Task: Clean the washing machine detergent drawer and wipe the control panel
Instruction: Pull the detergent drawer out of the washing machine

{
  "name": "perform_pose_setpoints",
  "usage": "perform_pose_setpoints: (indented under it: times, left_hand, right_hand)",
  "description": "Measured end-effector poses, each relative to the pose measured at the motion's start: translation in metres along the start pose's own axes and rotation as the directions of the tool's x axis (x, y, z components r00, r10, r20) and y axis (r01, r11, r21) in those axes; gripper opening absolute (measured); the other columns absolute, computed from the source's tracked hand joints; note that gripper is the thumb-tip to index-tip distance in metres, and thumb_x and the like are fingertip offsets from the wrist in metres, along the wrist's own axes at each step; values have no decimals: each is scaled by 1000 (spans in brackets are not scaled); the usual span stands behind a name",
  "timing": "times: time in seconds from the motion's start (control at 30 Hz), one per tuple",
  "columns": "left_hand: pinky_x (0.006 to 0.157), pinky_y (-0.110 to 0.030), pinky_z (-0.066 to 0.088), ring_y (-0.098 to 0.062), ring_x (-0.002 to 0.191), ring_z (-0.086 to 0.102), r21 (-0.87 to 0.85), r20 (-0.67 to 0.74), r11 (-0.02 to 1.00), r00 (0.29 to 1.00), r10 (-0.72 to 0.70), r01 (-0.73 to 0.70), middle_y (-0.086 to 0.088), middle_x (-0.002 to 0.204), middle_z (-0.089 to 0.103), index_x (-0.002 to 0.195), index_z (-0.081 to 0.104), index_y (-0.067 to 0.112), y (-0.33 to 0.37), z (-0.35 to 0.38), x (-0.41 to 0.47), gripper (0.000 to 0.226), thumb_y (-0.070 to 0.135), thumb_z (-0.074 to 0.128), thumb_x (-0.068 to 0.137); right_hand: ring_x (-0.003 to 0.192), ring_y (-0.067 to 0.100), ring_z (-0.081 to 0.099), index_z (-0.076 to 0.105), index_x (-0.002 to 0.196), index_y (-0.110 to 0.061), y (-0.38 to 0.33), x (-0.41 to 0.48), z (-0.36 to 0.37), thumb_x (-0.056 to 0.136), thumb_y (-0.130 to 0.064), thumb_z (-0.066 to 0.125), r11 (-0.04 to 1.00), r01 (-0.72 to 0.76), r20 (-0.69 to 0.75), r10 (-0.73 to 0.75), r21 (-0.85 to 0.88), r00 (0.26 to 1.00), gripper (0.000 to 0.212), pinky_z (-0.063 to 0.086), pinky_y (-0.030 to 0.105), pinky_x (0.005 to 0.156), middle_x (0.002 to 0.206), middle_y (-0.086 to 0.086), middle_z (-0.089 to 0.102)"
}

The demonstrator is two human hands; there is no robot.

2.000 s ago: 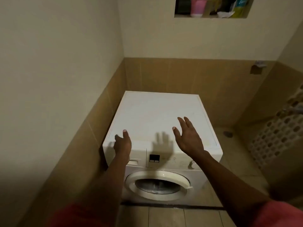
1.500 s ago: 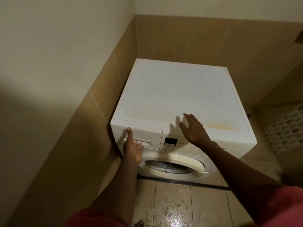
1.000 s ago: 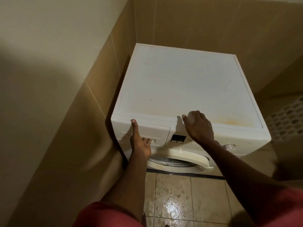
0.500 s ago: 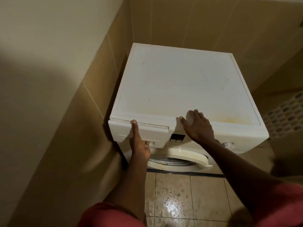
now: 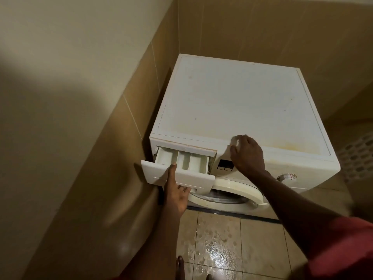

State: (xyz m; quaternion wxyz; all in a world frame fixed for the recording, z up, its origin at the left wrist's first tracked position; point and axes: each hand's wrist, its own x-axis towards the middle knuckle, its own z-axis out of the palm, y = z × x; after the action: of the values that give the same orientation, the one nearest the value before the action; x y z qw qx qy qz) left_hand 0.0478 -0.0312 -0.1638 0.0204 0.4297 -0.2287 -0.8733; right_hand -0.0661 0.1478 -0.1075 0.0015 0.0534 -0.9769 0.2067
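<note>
Wet floor tiles (image 5: 218,245) nearest. Left hand (image 5: 177,191) grips the drawer (image 5: 193,178) front, thumb over its top edge, fingers underneath. The drawer stands partway out at the machine's left, showing three pale, grimy compartments. Right hand (image 5: 247,156) is just right of it, fingers loosely bent on the washing machine (image 5: 232,106) front edge, above the control panel (image 5: 225,165). Tiled wall (image 5: 129,128) is close on the left.

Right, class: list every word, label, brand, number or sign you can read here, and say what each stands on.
No text here is readable.
The dark display on the control panel: no legible characters.
Markings around the dial: too blurred.
The detergent drawer: no label shows on its front.
</note>
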Motion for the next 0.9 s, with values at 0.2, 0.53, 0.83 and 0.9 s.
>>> perform_pose_setpoints:
  times: [0.2, 0.53, 0.83, 0.9]
  left_hand:
    - [92, -47, 48, -31, 109, 59, 39, -13, 999, 1000, 23, -22, -16, 116, 59, 141, 39, 18, -3, -13, -15, 60, 28, 65, 88]
    - [94, -51, 51, -39, 122, 55, 54, -4, 998, 1000, 23, -23, -21, 121, 58, 140, 38, 15, -10, -41, -40, 57, 20, 63, 89]
    - [79, -45, 57, -39, 117, 58, 121, -12, 993, 1000, 5, -3, -26, 130, 56, 142, 38, 13, -6, -46, -41, 83, 29, 74, 69]
    - [78, -45, 58, -39, 118, 59, 129, -7, 992, 1000, 1, 0, -25, 131, 57, 142, 38, 14, -6, -48, -39, 88, 33, 75, 64]
  right_hand:
    - [115, 31, 50, 60, 119, -9, -41, -20, 16, 85, -9, 57, 967, 247, 35, -250, 67, 968, 34, 46, 41, 93, 122, 10, 60]
    - [115, 27, 52, 60, 128, -13, -74, -44, 53, 89, -9, 45, 922, 387, 239, -382, 30, 893, 42, 48, 39, 91, 127, 7, 62]
    - [142, 27, 29, 24, 153, -16, -87, -43, 63, 87, -8, 49, 925, 375, 477, -306, -55, 824, 71, 30, 44, 111, 161, -1, 20]
    - [144, 27, 25, 21, 153, -16, -90, -41, 63, 88, -11, 50, 925, 368, 503, -274, -95, 820, 71, 23, 49, 114, 161, -1, 19]
